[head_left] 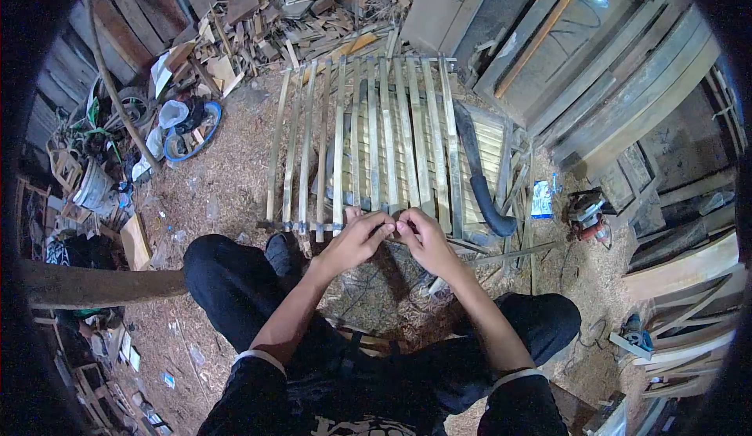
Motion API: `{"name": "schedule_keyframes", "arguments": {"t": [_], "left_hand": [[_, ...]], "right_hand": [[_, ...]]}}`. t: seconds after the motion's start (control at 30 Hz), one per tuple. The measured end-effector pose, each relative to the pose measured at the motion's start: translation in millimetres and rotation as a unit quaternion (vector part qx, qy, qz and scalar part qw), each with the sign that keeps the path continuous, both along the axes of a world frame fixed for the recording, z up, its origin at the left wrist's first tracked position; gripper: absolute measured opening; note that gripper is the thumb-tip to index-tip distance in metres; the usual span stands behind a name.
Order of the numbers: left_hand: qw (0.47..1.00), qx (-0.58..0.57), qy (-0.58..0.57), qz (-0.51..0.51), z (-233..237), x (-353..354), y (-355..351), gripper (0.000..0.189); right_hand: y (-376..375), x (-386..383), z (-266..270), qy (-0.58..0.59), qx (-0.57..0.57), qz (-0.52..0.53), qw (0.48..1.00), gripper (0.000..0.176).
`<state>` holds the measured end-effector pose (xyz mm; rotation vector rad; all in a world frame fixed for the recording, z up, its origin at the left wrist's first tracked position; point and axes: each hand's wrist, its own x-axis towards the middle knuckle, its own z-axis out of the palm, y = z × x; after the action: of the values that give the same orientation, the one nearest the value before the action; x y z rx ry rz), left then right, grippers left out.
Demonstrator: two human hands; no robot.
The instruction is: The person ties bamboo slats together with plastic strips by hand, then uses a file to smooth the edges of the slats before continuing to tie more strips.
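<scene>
In the head view, a frame of pale wooden slats (338,146) lies before me, its long slats running away between a near and a far crosspiece. My left hand (360,236) is at the near crosspiece, fingers closed and bent. Beside it, my right hand (424,240) pinches thumb against fingers, almost touching the left fingertips. Whatever is between the fingers is too small or hidden to name. Under and right of the slats lies a yellowish slatted panel (489,142). A dark curved tube-like piece (487,193) rests over its right side.
Scrap wood (290,25) is heaped at the back. A blue-rimmed basin (177,151) stands left, and a thick plank (102,285) juts in toward my knee. A red power tool (595,228) sits right, near leaning boards (580,83). Shavings cover the floor.
</scene>
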<state>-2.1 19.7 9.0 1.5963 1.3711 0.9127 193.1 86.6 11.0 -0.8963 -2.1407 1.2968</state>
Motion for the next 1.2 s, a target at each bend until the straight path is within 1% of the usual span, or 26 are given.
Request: {"name": "schedule_keyframes", "arguments": {"t": [0.13, 0.2, 0.23, 0.3, 0.33, 0.4, 0.43, 0.5, 0.63, 0.7, 0.73, 0.8, 0.83, 0.9, 0.93, 1.0, 1.03, 1.1, 1.13, 1.2], "left_hand": [[1.0, 0.0, 0.004, -0.002, -1.1, -2.3, -0.2, 0.024], [1.0, -0.011, 0.008, 0.0, -1.7, -1.9, 0.7, 0.023], [1.0, -0.01, 0.008, 0.0, -1.3, -1.1, 1.0, 0.023], [0.997, 0.018, 0.067, 0.017, -0.2, 0.3, 0.7, 0.021], [0.997, 0.019, 0.07, 0.016, -2.4, -0.1, -0.8, 0.021], [0.999, 0.03, 0.021, 0.037, -5.8, 3.0, -0.7, 0.018], [0.999, 0.031, 0.022, 0.038, -4.7, 3.8, 0.0, 0.018], [0.998, 0.021, -0.044, 0.043, -1.9, 4.3, -1.2, 0.016], [0.994, 0.036, -0.088, 0.051, -7.6, 4.2, 1.4, 0.017], [0.988, -0.041, -0.143, 0.034, -7.6, 0.1, 2.3, 0.018], [0.988, -0.041, -0.143, 0.035, -10.0, -2.1, 2.9, 0.018], [0.985, -0.032, -0.165, 0.038, -14.9, -4.8, 5.1, 0.024], [0.985, -0.033, -0.165, 0.038, -15.8, -5.5, 5.3, 0.024], [0.987, 0.015, -0.157, 0.032, -14.4, -6.5, 5.3, 0.025], [0.987, 0.015, -0.156, 0.031, -12.6, -4.3, 4.7, 0.025], [0.988, 0.044, -0.144, 0.045, -9.2, 2.6, 4.1, 0.023], [0.988, 0.045, -0.144, 0.045, -9.7, 3.2, 4.7, 0.023], [0.988, -0.003, -0.138, 0.065, -9.9, 4.5, 6.2, 0.02], [0.988, -0.003, -0.137, 0.065, -9.4, 5.8, 6.8, 0.02], [0.989, 0.029, -0.124, 0.076, -9.0, 8.6, 7.3, 0.016]], "right_hand": [[1.3, 1.9, -6.5, 0.024, 0.0, 0.0, 1.0, 0.021], [1.8, 4.1, -5.4, 0.044, -0.085, -0.018, 0.995, 0.022], [2.6, 4.8, -8.0, 0.044, -0.083, -0.018, 0.995, 0.022], [3.7, 4.2, -15.7, 0.063, -0.065, -0.04, 0.995, 0.023], [4.6, 2.7, -18.1, 0.065, -0.064, -0.04, 0.995, 0.023], [10.0, 3.2, -18.6, 0.082, -0.089, -0.035, 0.992, 0.024], [9.8, 3.8, -17.2, 0.082, -0.089, -0.034, 0.992, 0.024], [6.5, 4.1, -15.1, 0.085, -0.116, -0.051, 0.988, 0.024], [13.8, 7.2, -14.8, 0.065, -0.093, -0.045, 0.993, 0.022], [16.6, 6.9, -20.9, 0.145, -0.185, -0.07, 0.969, 0.02], [17.0, 7.0, -22.1, 0.145, -0.186, -0.07, 0.969, 0.02], [18.0, 7.9, -22.8, 0.145, -0.214, -0.07, 0.963, 0.02], [17.5, 7.0, -22.9, 0.145, -0.214, -0.07, 0.963, 0.02], [15.1, 2.4, -23.4, 0.083, -0.08, -0.065, 0.991, 0.023], [14.3, 2.0, -22.4, 0.084, -0.08, -0.066, 0.991, 0.023], [13.5, 1.7, -21.1, 0.037, -0.034, -0.071, 0.996, 0.025], [12.6, 0.5, -23.5, 0.037, -0.034, -0.071, 0.996, 0.025], [10.2, -4.0, -25.3, 0.123, -0.098, -0.093, 0.983, 0.021], [10.1, -4.1, -22.8, 0.123, -0.098, -0.093, 0.983, 0.021], [10.1, -3.4, -17.4, 0.123, -0.138, -0.087, 0.979, 0.024]]}}
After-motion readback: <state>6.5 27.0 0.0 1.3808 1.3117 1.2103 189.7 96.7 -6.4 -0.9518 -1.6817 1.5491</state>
